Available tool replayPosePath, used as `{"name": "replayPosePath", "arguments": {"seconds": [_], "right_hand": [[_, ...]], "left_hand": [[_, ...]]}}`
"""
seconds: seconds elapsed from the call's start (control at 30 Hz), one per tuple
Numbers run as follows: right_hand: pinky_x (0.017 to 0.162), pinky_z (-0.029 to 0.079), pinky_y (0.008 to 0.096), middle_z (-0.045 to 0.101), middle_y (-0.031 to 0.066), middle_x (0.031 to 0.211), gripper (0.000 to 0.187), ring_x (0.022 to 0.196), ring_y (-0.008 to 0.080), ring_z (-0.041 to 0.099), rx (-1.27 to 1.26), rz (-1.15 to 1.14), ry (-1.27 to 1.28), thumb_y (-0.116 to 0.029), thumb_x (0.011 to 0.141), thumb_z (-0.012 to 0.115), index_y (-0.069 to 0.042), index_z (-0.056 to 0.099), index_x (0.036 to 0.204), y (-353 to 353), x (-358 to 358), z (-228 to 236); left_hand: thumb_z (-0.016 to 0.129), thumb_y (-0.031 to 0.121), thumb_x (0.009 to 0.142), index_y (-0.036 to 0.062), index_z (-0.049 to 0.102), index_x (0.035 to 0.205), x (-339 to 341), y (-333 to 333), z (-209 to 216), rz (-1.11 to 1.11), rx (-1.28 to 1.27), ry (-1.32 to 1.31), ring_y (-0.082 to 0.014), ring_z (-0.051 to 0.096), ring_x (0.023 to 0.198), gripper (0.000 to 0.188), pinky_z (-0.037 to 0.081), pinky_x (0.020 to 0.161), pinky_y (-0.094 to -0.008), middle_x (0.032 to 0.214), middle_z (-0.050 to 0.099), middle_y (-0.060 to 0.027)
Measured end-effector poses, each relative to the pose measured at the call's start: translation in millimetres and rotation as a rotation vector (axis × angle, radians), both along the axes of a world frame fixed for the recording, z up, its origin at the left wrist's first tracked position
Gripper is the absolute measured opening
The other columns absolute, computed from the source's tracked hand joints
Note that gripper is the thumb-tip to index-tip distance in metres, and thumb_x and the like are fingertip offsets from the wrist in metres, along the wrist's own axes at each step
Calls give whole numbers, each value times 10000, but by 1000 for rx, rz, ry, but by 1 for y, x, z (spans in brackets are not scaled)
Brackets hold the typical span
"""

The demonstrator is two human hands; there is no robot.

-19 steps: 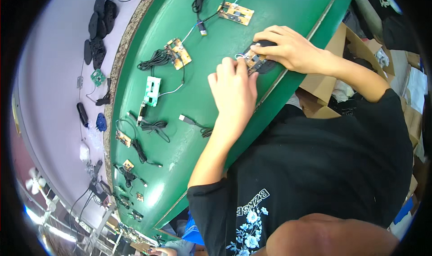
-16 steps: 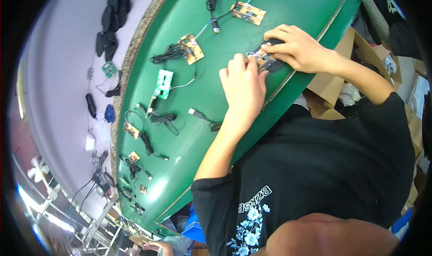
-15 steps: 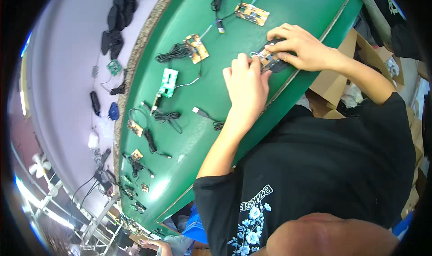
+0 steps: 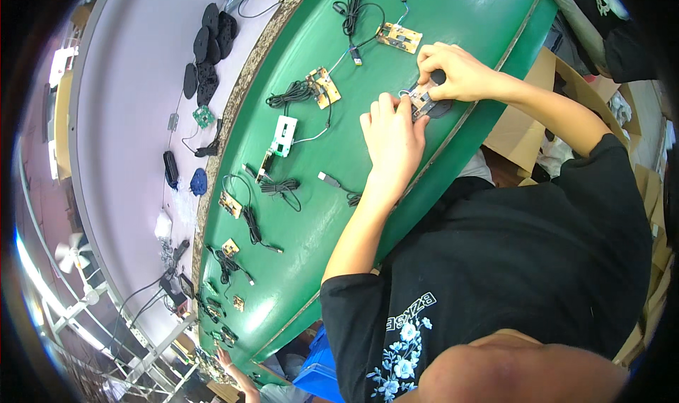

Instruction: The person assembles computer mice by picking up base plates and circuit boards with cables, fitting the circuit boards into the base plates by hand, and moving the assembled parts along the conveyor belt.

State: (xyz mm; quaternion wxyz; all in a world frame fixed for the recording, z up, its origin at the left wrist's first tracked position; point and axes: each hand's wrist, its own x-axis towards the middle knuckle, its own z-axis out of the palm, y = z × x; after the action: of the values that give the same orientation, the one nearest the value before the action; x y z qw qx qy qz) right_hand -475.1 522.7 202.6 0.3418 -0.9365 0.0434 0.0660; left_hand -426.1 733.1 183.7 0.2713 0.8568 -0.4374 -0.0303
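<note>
A tan circuit board (image 4: 422, 101) sits in a dark rounded shell (image 4: 443, 108) near the front edge of the green table (image 4: 311, 226). My left hand (image 4: 393, 137) grips the board's left side with bent fingers, beside a thin pale wire. From the right, my right hand (image 4: 463, 76) pinches the far side of the board and shell, its fingers curled and thumb tucked in. Just beyond lies another tan board (image 4: 401, 38) with a black cable. To the left are a further tan board (image 4: 324, 87) and a green-and-white board (image 4: 284, 135).
More boards with coiled cables run down the green table, and a loose USB plug (image 4: 328, 179) lies near my left forearm. A pale side table (image 4: 134, 141) holds black shells (image 4: 206, 45). Cardboard boxes (image 4: 523, 123) stand right. Other people's arms (image 4: 580, 17) (image 4: 237, 376) show at upper right and lower left.
The whole view has shifted, so the table things appear farther right and lower. My right hand's fingers have drawn from spread into a tighter pinch; my left hand keeps its place at the board.
</note>
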Motion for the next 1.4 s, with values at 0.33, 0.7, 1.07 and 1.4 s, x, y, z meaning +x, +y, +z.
{"name": "replayPosePath", "arguments": {"seconds": [0.33, 0.7, 1.07, 1.4], "right_hand": [[900, 489, 379, 646, 94, 995, 303, 1002, 281, 613, 83, -27, -45, -114, 688, 768, 3, 704, 960, -8, -3, -3], [1095, 406, 453, 597, 150, 1352, 476, 1298, 344, 528, -291, 146, -343, -72, 839, 691, -44, 611, 1308, -1, -43, -10], [1087, 424, 457, 642, 162, 1265, 359, 1235, 337, 577, -299, -134, -627, -81, 869, 687, -35, 655, 1224, 6, -34, 19], [880, 526, 394, 692, 109, 1059, 186, 996, 275, 662, 106, -233, -689, -122, 930, 674, -22, 703, 1085, 84, -56, 7]], "left_hand": [[833, 240, 734, 41, 700, 1046, -2, -3, 0, -27, -40, 20, -276, 563, 953, 393, 394, 801, -417, 965, 574, -84], [836, 260, 750, -27, 626, 1155, 26, 36, 9, 27, -255, 85, -347, 568, 1070, 539, 436, 884, -463, 1140, 600, -171], [738, 377, 833, 46, 717, 945, 378, 135, -46, 659, 139, -412, -381, 704, 888, 350, 552, 755, -504, 944, 716, -204], [733, 82, 813, -25, 671, 1089, 266, 159, 22, 276, -282, -266, -374, 668, 945, 302, 522, 858, -459, 1043, 685, -194]]}}
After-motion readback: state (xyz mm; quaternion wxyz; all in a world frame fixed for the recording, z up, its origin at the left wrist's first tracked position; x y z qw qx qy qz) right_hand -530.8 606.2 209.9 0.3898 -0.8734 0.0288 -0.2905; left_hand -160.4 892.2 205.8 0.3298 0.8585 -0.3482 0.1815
